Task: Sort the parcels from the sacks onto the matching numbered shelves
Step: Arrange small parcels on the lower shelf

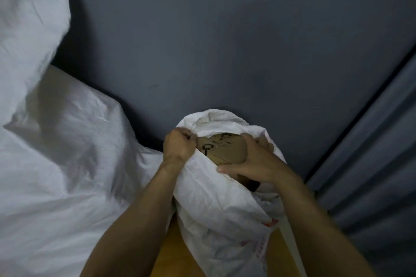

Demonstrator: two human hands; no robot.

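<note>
A white woven sack (pixel 222 209) stands in front of me with its mouth open toward the far side. A brown cardboard parcel (pixel 225 148) with black handwritten marks shows in the mouth; most of it is hidden inside. My left hand (pixel 179 146) grips the sack's rim in a fist at the left of the opening. My right hand (pixel 252 164) curls around the parcel's right end, thumb along its near edge.
More white sacks fill the left side, a large one (pixel 56 164) beside me and another (pixel 27 18) higher up. A dark grey floor (pixel 225 40) lies ahead. A dark ribbed panel (pixel 371 175) runs along the right. A wooden surface (pixel 171 252) shows below the sack.
</note>
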